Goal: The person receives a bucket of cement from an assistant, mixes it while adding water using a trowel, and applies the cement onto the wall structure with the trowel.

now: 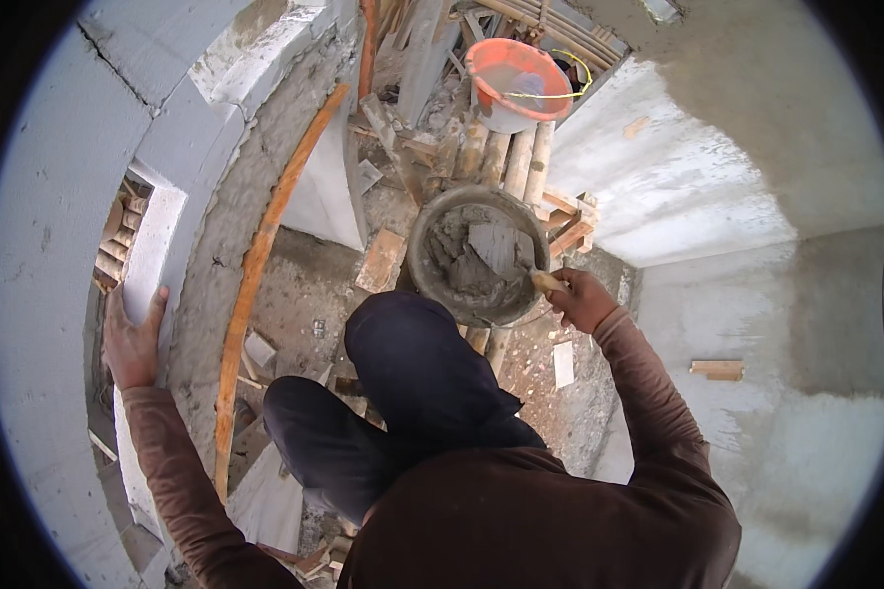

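Observation:
My right hand (583,302) is closed around the wooden handle (548,282) of a trowel at the right rim of a dark round bucket (424,218). Inside the bucket, the trowel's flat blade (497,247) lies on grey wet mortar (452,257). On the far left, my left hand (134,339) rests against the edge of a narrow opening in the pale block wall (172,221), thumb spread from the fingers. Some of its fingertips are hard to make out against the opening.
The bucket stands on a platform of bamboo poles (516,162). Beyond it sits an orange bucket (481,74) with a yellow handle. A long curved-looking wooden strip (265,245) runs along the left wall. Bricks and scraps, including a block (383,260), litter the floor below. A partly plastered wall (697,167) rises at right.

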Demonstrator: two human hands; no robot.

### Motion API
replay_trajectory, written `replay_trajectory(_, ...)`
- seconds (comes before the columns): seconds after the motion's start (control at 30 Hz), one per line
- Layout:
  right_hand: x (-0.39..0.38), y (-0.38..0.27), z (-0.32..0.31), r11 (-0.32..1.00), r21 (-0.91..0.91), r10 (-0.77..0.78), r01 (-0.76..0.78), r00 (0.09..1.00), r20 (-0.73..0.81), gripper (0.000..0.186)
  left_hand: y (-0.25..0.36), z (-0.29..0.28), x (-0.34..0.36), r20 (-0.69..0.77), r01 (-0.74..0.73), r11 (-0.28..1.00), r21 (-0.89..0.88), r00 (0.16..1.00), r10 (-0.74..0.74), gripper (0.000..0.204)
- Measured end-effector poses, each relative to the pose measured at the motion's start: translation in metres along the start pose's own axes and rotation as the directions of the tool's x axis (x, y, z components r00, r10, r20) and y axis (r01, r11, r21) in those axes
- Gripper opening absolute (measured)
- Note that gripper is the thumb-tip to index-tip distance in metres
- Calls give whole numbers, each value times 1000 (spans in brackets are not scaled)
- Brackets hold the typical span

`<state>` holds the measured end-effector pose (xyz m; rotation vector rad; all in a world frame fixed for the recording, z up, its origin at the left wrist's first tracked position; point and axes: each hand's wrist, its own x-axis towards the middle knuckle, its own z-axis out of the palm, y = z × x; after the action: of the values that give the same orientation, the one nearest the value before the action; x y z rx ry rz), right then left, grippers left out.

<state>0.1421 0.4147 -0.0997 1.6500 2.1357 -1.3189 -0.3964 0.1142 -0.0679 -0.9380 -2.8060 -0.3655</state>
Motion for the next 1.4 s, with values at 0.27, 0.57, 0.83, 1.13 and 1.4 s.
replay_trajectory(0.27, 75, -17, 105, 752, -654, -32, 80, 996, 85, 36, -4, -1, -1, -35, -12, 1000, -15, 999, 11, 88)
replay_trajectory(0.57, 25, -68, -23, 685, -728, -186, 41, 975, -119, 32, 9, -7, -9, -49, -8, 1000, -16, 999, 7, 87)
replay_trajectory(0.83, 76, 16, 62, 789, -599, -37, 138, 983, 177, 35, 8, -8, -7, -54, -2, 1000, -9, 999, 1, 84)
replay_trajectory(1.13, 89, 15, 101, 60, 768, 20, -637, 770, 637, 34, 7, -10, -3, 1, 21, 1000, -1, 1000, -21, 86)
replay_trajectory(1.4, 25, 45, 42, -292, 734, -293, -613, 788, 541, 50, 0, -3, 0, 48, 31, 1000, 6, 998, -31, 91)
